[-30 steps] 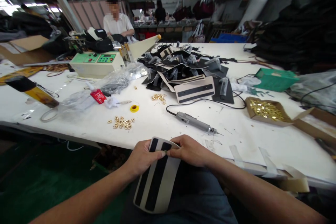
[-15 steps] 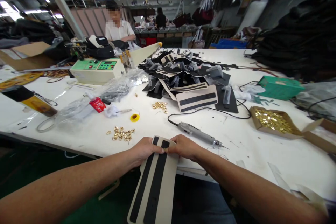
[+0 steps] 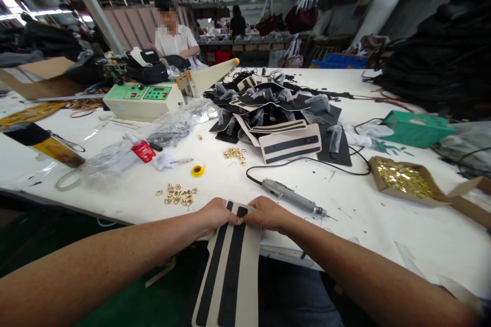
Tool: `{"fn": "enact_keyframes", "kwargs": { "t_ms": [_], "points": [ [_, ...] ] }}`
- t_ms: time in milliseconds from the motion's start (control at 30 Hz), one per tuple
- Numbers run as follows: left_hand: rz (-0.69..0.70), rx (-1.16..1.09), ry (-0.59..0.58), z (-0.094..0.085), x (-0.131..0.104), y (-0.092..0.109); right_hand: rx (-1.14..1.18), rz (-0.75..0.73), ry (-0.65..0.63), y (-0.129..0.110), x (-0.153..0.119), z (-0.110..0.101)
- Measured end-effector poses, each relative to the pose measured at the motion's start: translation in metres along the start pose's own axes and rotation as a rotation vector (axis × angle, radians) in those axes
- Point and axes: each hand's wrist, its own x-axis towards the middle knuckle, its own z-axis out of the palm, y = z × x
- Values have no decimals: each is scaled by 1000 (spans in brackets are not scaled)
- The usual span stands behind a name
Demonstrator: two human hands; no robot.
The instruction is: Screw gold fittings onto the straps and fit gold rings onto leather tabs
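Gold rings [image 3: 179,195] left loose on white table [image 3: 222,186]; black strips [image 3: 231,265] already set on beige panel [image 3: 248,265], held at near edge; any fastening at its top can't be told; electric screwdriver [image 3: 293,197] left unheld. Panel top pinched by left hand [image 3: 217,214] and right hand [image 3: 266,212], set close together, both angled inward.

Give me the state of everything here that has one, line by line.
Left hand: gripping striped panel
Right hand: gripping striped panel
Striped panel: held at its far end
Grey tool: lying down, corded
Shallow box: open, holding gold pieces
Yellow roll: lying flat
Large carton: open
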Motion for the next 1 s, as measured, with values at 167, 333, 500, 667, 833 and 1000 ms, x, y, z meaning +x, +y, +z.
{"fn": "enact_keyframes", "kwargs": {
  "t_ms": [167,333,500,667,833,1000],
  "points": [
    [-15,38,12,0,2,0,-85,8,28,-4,0,0],
    [-25,81,-4,-2,5,0,-113,30,58,-5,2,1],
    [-22,98,-16,-5,8,-1,-63,61,64,-4,4,5],
    [3,104,-14,-6,6,-5,38,77,71,-6,3,9],
    [83,165,18,-7,0,-8,85,86,74,-7,3,12],
    [224,286,93,-7,-6,-14,95,63,84,-3,5,15]
  ]
}}
